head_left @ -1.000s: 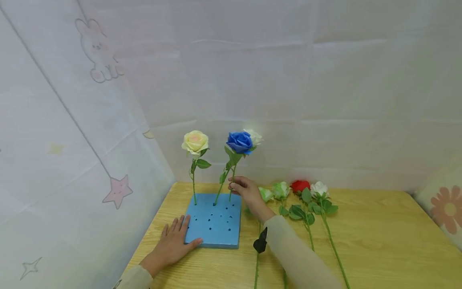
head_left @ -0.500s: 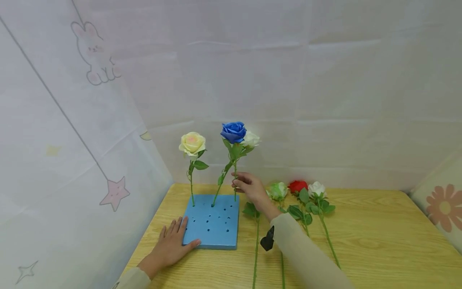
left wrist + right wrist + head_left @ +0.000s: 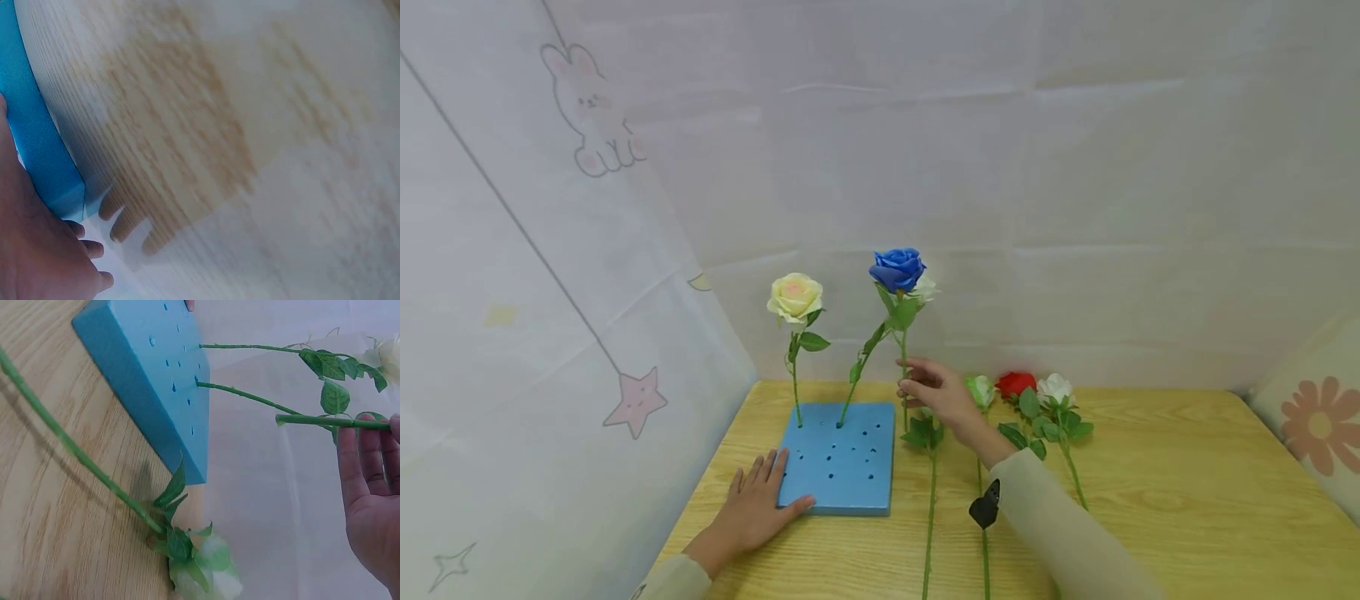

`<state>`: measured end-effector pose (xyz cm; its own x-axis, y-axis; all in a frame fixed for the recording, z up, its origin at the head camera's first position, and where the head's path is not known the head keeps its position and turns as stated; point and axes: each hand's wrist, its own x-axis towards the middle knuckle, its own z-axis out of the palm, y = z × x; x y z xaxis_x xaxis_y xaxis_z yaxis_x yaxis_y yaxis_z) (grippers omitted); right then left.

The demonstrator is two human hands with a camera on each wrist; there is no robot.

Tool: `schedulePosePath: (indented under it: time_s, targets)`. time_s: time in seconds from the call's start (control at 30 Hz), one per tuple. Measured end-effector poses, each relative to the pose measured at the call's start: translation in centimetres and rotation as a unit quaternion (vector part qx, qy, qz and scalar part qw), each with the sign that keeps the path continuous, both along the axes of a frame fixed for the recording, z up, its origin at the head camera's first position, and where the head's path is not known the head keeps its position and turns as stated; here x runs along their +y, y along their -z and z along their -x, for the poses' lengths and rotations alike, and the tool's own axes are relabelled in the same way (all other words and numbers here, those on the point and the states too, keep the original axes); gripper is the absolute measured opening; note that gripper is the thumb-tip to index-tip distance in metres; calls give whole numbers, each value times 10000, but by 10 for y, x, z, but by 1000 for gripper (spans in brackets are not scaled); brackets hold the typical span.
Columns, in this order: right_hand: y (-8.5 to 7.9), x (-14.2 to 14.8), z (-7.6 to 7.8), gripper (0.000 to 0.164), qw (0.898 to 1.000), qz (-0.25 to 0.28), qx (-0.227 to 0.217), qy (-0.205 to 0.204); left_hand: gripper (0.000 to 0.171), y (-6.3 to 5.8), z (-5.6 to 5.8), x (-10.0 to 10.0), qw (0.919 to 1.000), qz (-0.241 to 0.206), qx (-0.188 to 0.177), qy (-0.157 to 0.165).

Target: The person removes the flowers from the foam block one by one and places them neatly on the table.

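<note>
Blue rose, one, at the centre of the head view: bloom uppermost, green leaves below the petals. Stem pinched between thumb and fingers of the right hand, just right of centre, in a narrow hold. Lower stem end in the air, apart from the blue block, right of centre in the right wrist view. Blue block: square, flat on the wood-grain table, lower centre, top pierced with small holes. Left hand, lower left of centre: fingers straight, spread wide, laid against the left edge of the blue block, thumb at its lower left corner. Set in the upper part of the same block: pale yellow rose, nearly upright; white rose, leaning right, partly hidden behind the blue bloom. Lying on the table, right of centre: green-tinged rose, red rose, second white rose. Pale backdrop, with printed rabbit, upper left.
</note>
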<state>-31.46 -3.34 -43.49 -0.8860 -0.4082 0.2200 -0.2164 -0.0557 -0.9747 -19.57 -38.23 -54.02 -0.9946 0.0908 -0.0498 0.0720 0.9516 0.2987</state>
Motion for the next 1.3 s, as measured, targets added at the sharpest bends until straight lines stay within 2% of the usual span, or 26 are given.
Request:
schedulePosePath:
  time_s: [0.17,0.33,0.5,0.63,0.8,1.07,1.3]
  targets:
    - [-5,17,-13,50,9998,-152,32,-147,107,0,-1,-1,10000,14,-31,8]
    - [-7,36,-22,54,9998,-56,22,-170,107,-4,0,1,10000,-25,-77,25]
    - [-6,55,-29,58,9996,-263,106,-55,107,-7,2,1,10000,-4,-78,52]
    - [-5,65,-35,60,9993,-362,2,77,107,-8,1,1,9999,6,-90,46]
    - [-1,77,-41,60,9996,-203,-140,107,107,-6,-2,1,9999,-17,-124,30]
    - [2,98,-53,61,9998,-167,-112,71,109,-2,-3,1,9999,-58,-128,11]
    - [4,119,-60,64,9994,-230,-16,277,108,-4,-1,1,9998,-96,-149,-2]
